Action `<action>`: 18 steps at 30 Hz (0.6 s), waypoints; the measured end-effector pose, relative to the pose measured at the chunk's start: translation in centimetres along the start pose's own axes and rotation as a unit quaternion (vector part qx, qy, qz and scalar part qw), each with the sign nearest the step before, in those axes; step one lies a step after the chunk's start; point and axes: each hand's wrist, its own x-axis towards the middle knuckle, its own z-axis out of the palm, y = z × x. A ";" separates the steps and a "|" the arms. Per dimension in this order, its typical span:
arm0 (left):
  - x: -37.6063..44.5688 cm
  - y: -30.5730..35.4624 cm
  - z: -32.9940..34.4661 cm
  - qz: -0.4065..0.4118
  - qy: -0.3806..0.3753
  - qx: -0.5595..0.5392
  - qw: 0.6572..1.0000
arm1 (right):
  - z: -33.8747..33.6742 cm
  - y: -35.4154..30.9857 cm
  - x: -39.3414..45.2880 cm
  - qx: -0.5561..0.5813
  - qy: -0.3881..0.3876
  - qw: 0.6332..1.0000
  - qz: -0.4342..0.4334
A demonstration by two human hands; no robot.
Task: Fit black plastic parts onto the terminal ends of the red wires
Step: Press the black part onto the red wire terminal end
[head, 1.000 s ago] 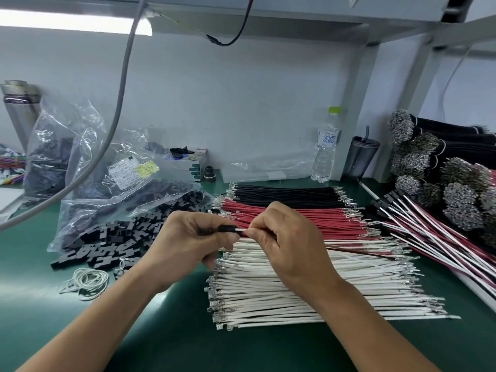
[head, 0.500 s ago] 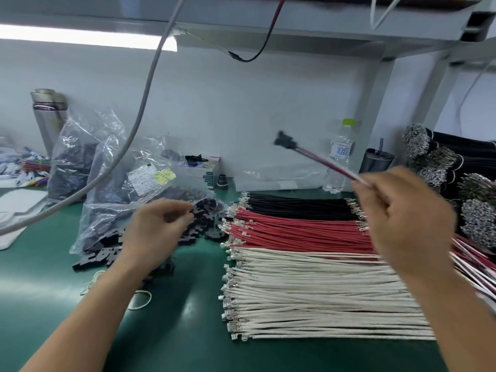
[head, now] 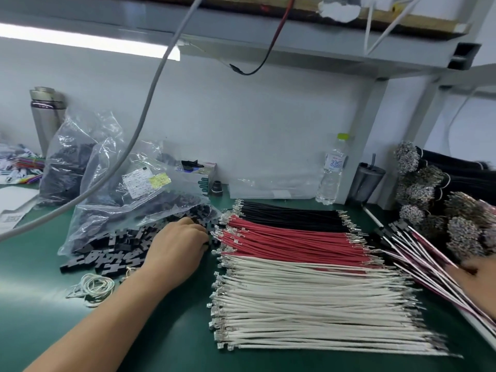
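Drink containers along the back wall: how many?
3. A steel flask at far left behind the bags, a clear water bottle right of centre, and a dark tumbler with a straw beside it. The bags may hide more.

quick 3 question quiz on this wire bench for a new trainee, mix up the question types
1. True or false: the left hand is reaching into the pile of black plastic parts.
2. Multiple choice: between the black wires and the white wires on the green mat lie: A) blue wires B) red wires C) yellow wires.
3. Fill in: the right hand is at the picture's right edge by the finished ___.

Key: 1 true; 2 B; 3 wires.
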 end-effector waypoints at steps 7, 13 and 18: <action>-0.2 0.3 -0.4 -0.012 0.000 0.029 1.000 | -6.3 -16.6 -2.2 0.021 0.153 0.975 -0.163; -1.0 1.4 -1.7 -0.079 0.058 -0.043 0.994 | -1.1 -32.4 -0.6 0.178 -0.066 0.948 -0.254; -1.5 1.5 -2.0 -0.081 0.111 -0.118 0.983 | 3.1 -37.3 1.0 0.093 -0.184 0.945 -0.254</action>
